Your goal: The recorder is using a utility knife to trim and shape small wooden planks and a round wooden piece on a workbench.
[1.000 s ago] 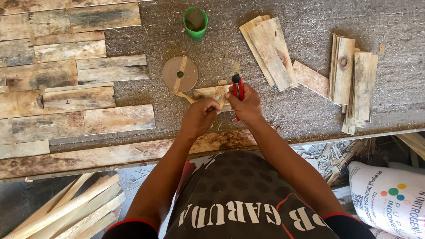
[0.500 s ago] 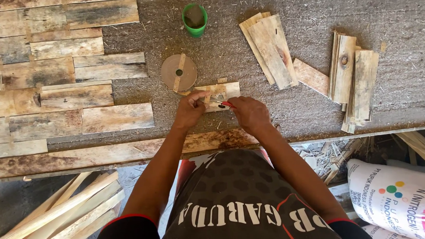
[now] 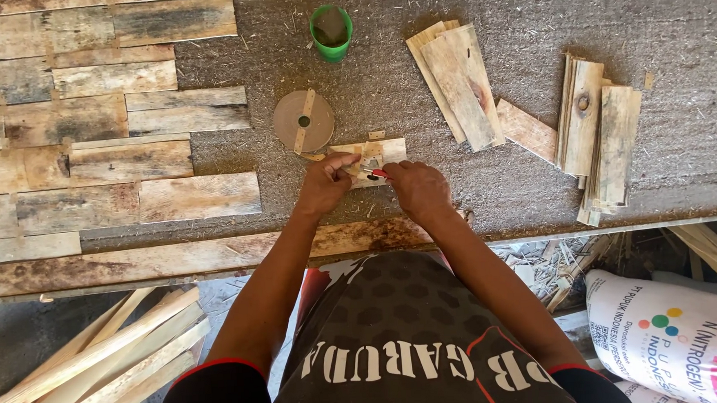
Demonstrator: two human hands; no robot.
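A small pale wood piece lies flat on the rough workbench, just in front of me. My left hand presses on its left end with the fingers curled. My right hand is closed around a small red-handled tool, whose tip touches the wood between the two hands. A brown round disc with a thin strip across it lies just behind the wood piece.
A green cup stands at the back. Stacks of short planks lie to the right. Joined boards cover the bench's left. Long pale slats lie on the floor at left, a white printed sack at right.
My right hand has come down from a raised position, bringing the red-handled tool low onto the wood piece. My left hand has shifted onto the piece's left end.
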